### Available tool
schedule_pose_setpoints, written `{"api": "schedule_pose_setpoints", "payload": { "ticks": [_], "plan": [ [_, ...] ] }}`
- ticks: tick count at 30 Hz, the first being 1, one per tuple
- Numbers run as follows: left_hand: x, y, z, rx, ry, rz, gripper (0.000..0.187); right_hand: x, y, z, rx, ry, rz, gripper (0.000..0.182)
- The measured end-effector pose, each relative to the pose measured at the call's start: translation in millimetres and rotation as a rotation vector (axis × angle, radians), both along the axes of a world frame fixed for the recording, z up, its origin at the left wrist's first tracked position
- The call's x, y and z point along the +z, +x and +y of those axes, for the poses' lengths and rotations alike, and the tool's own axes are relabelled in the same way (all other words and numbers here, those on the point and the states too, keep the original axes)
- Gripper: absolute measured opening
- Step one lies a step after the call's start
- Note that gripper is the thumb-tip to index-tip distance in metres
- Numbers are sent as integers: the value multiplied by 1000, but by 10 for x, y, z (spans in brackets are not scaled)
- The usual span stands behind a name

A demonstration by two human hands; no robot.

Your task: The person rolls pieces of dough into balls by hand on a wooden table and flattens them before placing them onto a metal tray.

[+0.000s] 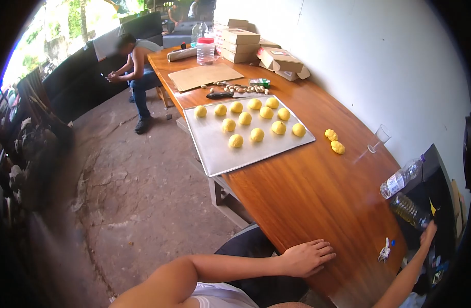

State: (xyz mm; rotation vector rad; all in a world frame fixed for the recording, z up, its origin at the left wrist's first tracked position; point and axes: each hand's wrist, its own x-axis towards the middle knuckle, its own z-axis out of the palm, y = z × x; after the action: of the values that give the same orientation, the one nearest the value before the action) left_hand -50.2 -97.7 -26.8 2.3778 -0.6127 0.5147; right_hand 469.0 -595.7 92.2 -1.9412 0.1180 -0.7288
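My left hand (308,258) lies flat on the near edge of the wooden table, its fingers stretched out and holding nothing. At the right edge of the table, my right hand (428,234) is closed at the neck end of a clear plastic bottle of yellowish oil (407,209), which is tilted. Beside it stands a clear bottle with a purple cap (401,178). Several round yellow dough balls (256,135) sit spaced out on a metal baking tray (215,154). To the right of the tray, yellow dough lumps (337,147) rest on the wood.
An empty glass (380,137) stands near the wall. Keys (384,250) lie close to me. Beyond the tray are a black-handled knife (220,95), a brown board (204,77), a red-lidded jar (205,51) and stacked cardboard boxes (239,42). A seated person (141,64) is at the far left.
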Motion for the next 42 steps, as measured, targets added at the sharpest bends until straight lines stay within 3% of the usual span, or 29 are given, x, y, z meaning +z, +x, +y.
{"api": "schedule_pose_setpoints", "payload": {
  "ticks": [1,2,4,10,12,13,14,16,17,18,20,28,32,34,35,37,38,40,42],
  "plan": [
    [14,0,-6,-5,-2,9,50,33,-574,183,88,442,299,37],
    [23,8,-10,-7,-5,11,50,-244,-535,123,19,648,320,34],
    [44,5,-3,-9,18,15,50,-316,-1083,565,191,1120,324,35],
    [8,12,-11,4,16,6,49,-659,-753,569,547,1393,153,33],
    [12,10,-20,5,19,17,49,-567,-708,443,448,1187,88,34],
    [15,10,-19,6,20,27,50,-544,-636,291,391,967,104,34],
    [15,16,-13,5,18,29,50,-419,-597,276,236,817,34,33],
    [16,18,-21,7,23,19,50,50,-693,283,38,120,118,37],
    [21,19,-26,-7,23,26,50,-35,-107,-27,50,-94,-209,44],
    [33,20,-20,2,26,22,51,178,211,-319,-52,-797,-221,50],
    [33,8,-23,5,36,25,51,-51,268,-614,-75,-816,-179,50],
    [12,35,-14,17,61,2,51,679,-638,1505,-151,-1009,-32,52],
    [88,54,-14,58,-6,30,49,952,-921,1807,-205,-1121,43,53],
    [214,113,-28,92,-98,189,46,1028,-1038,1898,-226,-1172,81,54],
    [79,233,-85,126,-88,84,43,1011,-1152,1970,-226,-1171,79,54],
    [83,409,-130,151,-42,58,42,956,-1363,2098,-350,-947,-193,55],
    [108,509,-149,174,2,32,41,889,-1452,2191,-346,-881,-428,47],
    [161,677,-146,165,-4,106,47,822,-1859,2476,21,-753,-530,37],
    [245,790,-108,203,-281,78,51,602,-2234,2766,365,-652,-622,32]
  ]
}}
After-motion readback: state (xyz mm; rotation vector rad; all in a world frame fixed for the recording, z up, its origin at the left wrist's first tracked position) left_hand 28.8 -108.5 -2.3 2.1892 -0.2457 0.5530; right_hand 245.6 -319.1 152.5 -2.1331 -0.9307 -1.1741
